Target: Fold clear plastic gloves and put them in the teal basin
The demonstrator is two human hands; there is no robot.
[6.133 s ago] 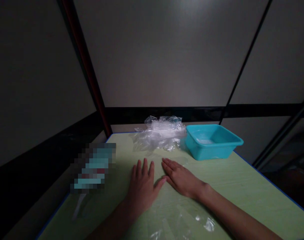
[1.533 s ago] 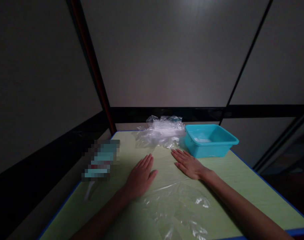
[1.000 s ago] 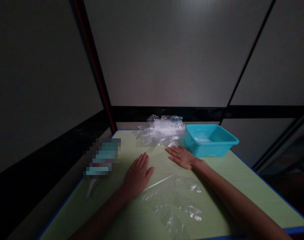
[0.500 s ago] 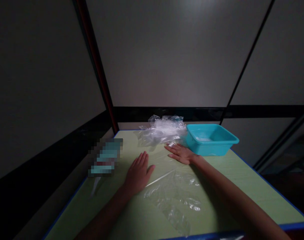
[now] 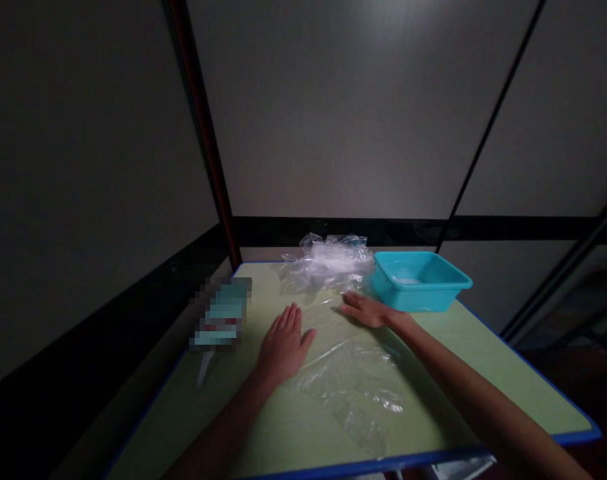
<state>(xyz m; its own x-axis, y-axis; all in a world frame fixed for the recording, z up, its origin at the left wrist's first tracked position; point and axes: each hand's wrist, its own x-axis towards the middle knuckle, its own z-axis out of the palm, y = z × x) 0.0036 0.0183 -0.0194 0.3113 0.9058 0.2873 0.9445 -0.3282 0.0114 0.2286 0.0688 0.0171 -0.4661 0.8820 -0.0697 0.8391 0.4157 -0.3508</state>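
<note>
A clear plastic bag [image 5: 350, 377] lies spread on the pale green tabletop, its near part wrinkled. My left hand [image 5: 286, 343] rests flat at the bag's left side, fingers together and thumb held apart. On the far right part of the bag, my right hand [image 5: 366, 309] lies palm down with fingers stretched out. Just beyond it sits a crumpled pile of clear plastic bags [image 5: 333, 263]. Close to the right hand stands a turquoise plastic basin [image 5: 418, 297] with something whitish on its bottom. Neither hand grips anything.
The green table [image 5: 508, 393] has a blue edge and stands against pale wall panels [image 5: 333, 133] with dark strips. At the left edge lies a blurred-out greenish object [image 5: 223, 317], with a white strip [image 5: 204, 367] sticking out toward me.
My right hand has slid slightly to the right over the bag, its fingers drawn closer together. The left hand stays flat in nearly the same place. The camera view has shifted a little.
</note>
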